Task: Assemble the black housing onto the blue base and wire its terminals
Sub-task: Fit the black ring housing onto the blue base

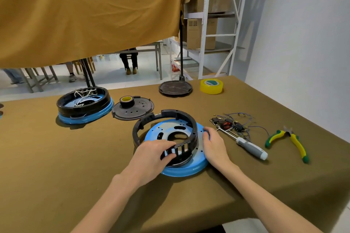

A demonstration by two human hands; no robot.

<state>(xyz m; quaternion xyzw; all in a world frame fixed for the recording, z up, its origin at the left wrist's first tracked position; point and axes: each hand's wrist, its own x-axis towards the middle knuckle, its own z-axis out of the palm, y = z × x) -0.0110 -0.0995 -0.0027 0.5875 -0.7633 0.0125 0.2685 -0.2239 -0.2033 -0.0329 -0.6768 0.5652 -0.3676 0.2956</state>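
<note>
A round blue base (189, 168) with several holes lies on the brown table near the front middle. A black ring housing (166, 117) sits on it, shifted to the left so that its left side overhangs the base. My left hand (153, 155) grips the housing's slotted front wall, fingers curled over the rim. My right hand (214, 143) rests against the right edge of the blue base, its fingertips curled over that edge. A circuit board with loose wires (230, 124) lies to the right.
A finished black-on-blue unit with white wires (84, 105) stands at back left. A black lid carrying a tape roll (132, 108), another black disc (175, 88), yellow tape (211, 86), a screwdriver (250, 147) and yellow-green pliers (291, 138) lie around. A yellow cloth hangs above.
</note>
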